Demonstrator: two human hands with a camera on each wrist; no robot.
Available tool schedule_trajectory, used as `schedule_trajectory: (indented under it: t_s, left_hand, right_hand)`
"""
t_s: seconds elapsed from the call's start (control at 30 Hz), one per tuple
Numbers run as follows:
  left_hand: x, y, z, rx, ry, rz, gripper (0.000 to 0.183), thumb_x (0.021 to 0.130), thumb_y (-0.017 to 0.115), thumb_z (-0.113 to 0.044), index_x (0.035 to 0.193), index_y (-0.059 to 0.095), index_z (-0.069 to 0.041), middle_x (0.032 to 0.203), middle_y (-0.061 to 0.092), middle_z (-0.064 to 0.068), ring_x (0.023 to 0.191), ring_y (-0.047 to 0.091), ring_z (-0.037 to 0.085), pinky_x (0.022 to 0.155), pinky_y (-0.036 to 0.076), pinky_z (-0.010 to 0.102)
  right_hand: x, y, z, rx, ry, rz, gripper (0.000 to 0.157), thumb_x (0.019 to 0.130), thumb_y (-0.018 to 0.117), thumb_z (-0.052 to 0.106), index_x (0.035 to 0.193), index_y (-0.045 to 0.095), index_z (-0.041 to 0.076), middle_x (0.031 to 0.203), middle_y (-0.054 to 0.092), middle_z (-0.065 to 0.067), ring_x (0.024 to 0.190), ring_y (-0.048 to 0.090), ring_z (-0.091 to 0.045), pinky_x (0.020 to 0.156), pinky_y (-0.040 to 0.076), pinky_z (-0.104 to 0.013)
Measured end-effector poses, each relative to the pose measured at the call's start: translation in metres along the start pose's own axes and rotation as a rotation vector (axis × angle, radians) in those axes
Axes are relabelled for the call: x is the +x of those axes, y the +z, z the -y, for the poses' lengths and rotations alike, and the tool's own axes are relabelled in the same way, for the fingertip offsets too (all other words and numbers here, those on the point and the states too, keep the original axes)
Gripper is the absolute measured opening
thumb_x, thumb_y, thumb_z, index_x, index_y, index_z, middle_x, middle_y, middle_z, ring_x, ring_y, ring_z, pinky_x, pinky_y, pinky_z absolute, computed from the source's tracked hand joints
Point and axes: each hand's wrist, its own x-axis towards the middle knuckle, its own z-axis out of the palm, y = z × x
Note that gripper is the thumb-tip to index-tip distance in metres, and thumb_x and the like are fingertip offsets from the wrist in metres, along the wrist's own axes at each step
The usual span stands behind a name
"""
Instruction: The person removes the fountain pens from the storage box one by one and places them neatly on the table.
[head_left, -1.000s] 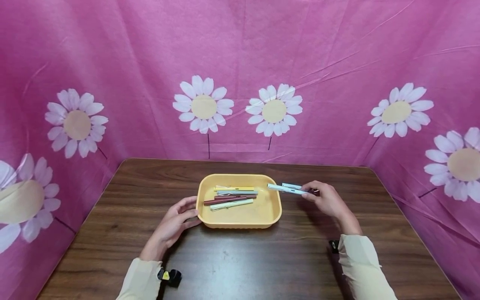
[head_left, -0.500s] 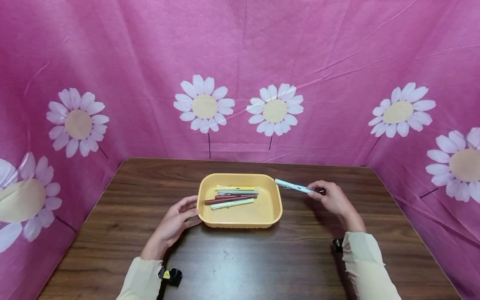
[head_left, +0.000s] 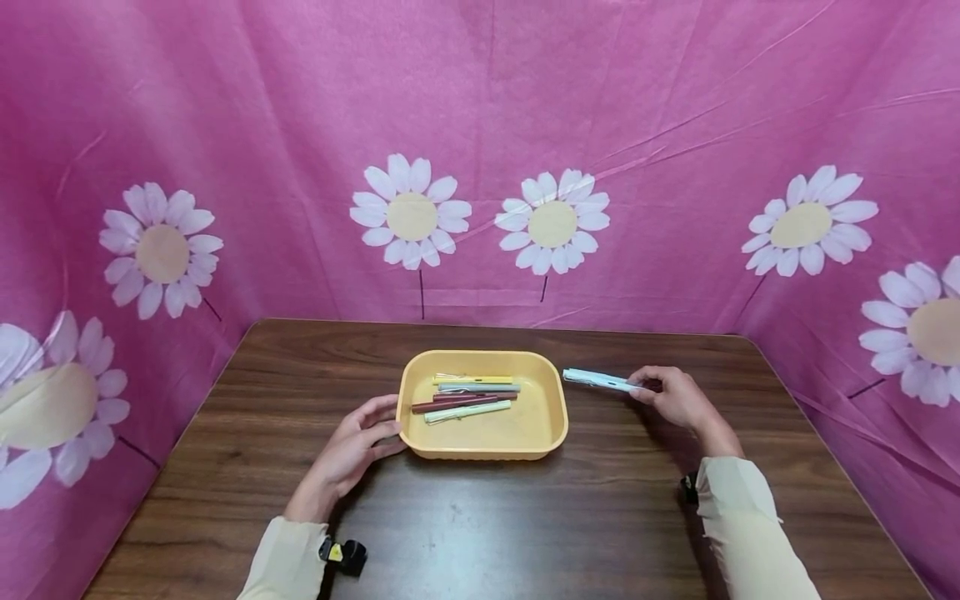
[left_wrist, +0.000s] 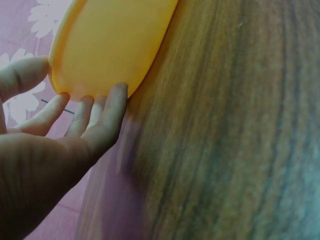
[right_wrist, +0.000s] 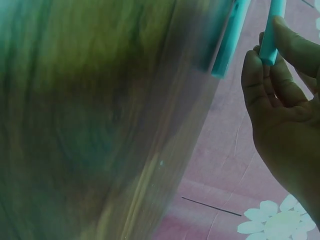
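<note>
Against the left end of a yellow plastic tray my left hand rests, its extended fingers and thumb touching the wall and rim. Inside the tray lie a yellow pen, a grey-blue pen, two dark red pens and a pale green pen. To the right of the tray, my right hand pinches a light blue pen between thumb and fingers. A second light blue pen lies on the table just beside it; the two overlap in the head view.
A brown wood-grain table bears the tray. Pink cloth printed with white daisies hangs behind it and along both sides. Black wrist cameras sit at both cuffs, the left camera near the table surface.
My right hand has moved right with the light blue pen, from over the tray's right rim to outside it, overlapping the second blue pen. The left hand stays at the tray.
</note>
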Motion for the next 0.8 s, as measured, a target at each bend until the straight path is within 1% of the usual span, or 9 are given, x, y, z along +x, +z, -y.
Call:
schedule_trajectory:
  t_s: [0.2, 0.47, 0.6, 0.8]
  left_hand:
    - [0.001, 0.0, 0.0, 0.002, -0.003, 0.001, 0.052, 0.098, 0.055, 0.004, 0.147, 0.038, 0.009, 0.136, 0.046, 0.028, 0.112, 0.06, 0.026, 0.093, 0.055, 0.041]
    - [-0.002, -0.004, 0.0, 0.003, 0.004, 0.006, 0.052, 0.099, 0.055, 0.003, 0.148, 0.037, 0.009, 0.138, 0.045, 0.03, 0.112, 0.061, 0.026, 0.095, 0.055, 0.043]
    - [-0.002, -0.003, 0.0, -0.001, 0.01, 0.02, 0.053, 0.099, 0.055, 0.003, 0.148, 0.036, 0.009, 0.138, 0.045, 0.03, 0.112, 0.061, 0.025, 0.095, 0.055, 0.043]
    - [-0.001, -0.002, -0.001, 0.003, 0.003, 0.022, 0.053, 0.099, 0.054, 0.004, 0.148, 0.036, 0.009, 0.138, 0.045, 0.03, 0.113, 0.06, 0.026, 0.095, 0.054, 0.043]
  right_hand:
    - [0.004, -0.006, -0.008, -0.024, 0.004, 0.05, 0.004, 0.09, 0.075, 0.005, 0.094, 0.073, 0.005, 0.086, 0.069, -0.003, 0.081, 0.06, -0.017, 0.071, 0.05, -0.03]
    - [0.009, -0.002, -0.01, -0.022, 0.014, 0.094, 0.005, 0.091, 0.074, 0.007, 0.095, 0.073, 0.003, 0.087, 0.069, -0.004, 0.083, 0.061, -0.019, 0.074, 0.05, -0.036]
    - [0.01, -0.001, -0.011, -0.027, 0.037, 0.084, 0.004, 0.091, 0.074, 0.006, 0.095, 0.073, 0.004, 0.086, 0.069, -0.004, 0.082, 0.06, -0.019, 0.075, 0.049, -0.038]
    - [0.01, 0.002, -0.016, -0.077, 0.057, 0.061, 0.007, 0.091, 0.074, 0.007, 0.097, 0.074, 0.003, 0.089, 0.069, -0.006, 0.084, 0.06, -0.021, 0.077, 0.049, -0.041]
